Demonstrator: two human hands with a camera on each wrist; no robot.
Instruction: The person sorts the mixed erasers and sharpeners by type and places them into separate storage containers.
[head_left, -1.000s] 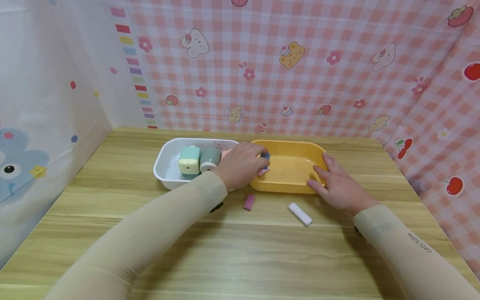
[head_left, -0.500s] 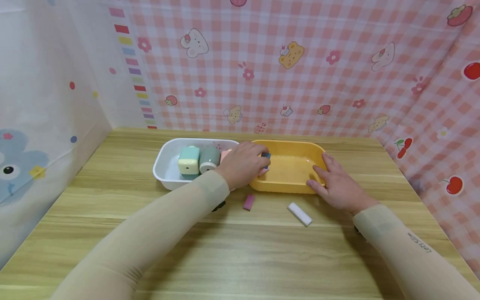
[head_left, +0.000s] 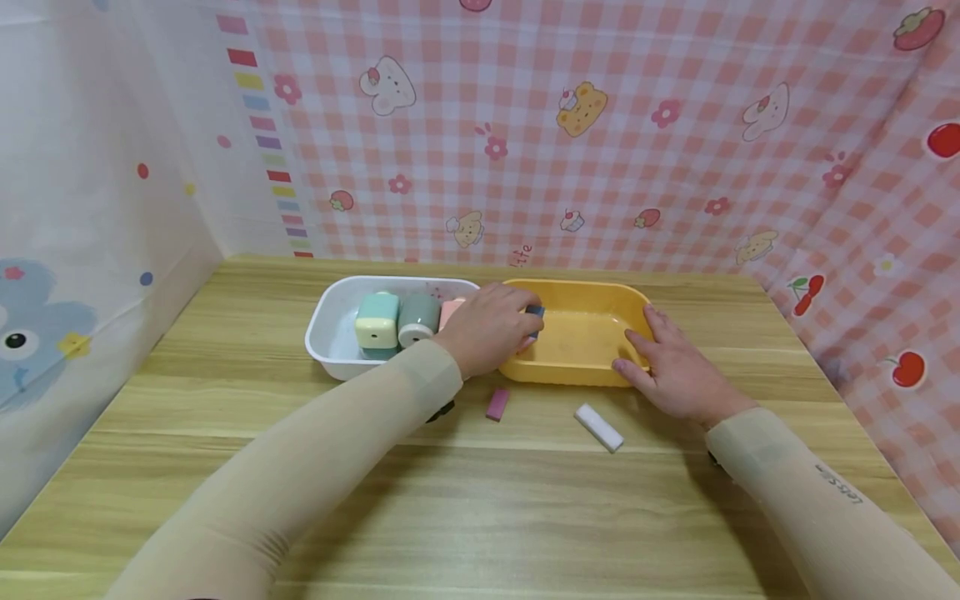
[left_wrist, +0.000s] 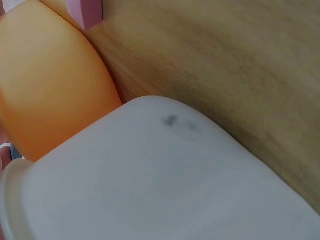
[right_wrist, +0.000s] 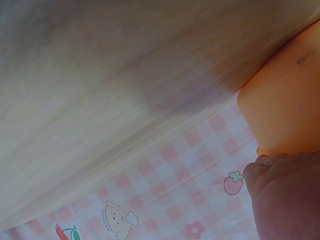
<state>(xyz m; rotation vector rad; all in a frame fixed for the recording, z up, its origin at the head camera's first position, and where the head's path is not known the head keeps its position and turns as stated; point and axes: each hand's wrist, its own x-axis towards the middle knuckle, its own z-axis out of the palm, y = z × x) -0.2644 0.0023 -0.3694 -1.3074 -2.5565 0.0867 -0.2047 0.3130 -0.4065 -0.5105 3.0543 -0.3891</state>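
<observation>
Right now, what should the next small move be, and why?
Probably settle the blue block into the yellow tray: the left hand holds it at the tray's left end, while the right hand rests on the opposite end.

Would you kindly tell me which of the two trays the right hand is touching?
The yellow tray, the one on the right: the right hand rests at its right end. The white tray, to its left, lies apart from that hand.

At lower centre, a hand could pass over the tabletop (head_left: 480,521) between the sleeves (head_left: 315,462). At mid-frame, the left hand (head_left: 486,329) and right hand (head_left: 678,371) obstruct both ends of the yellow plastic tub (head_left: 573,377).
</observation>
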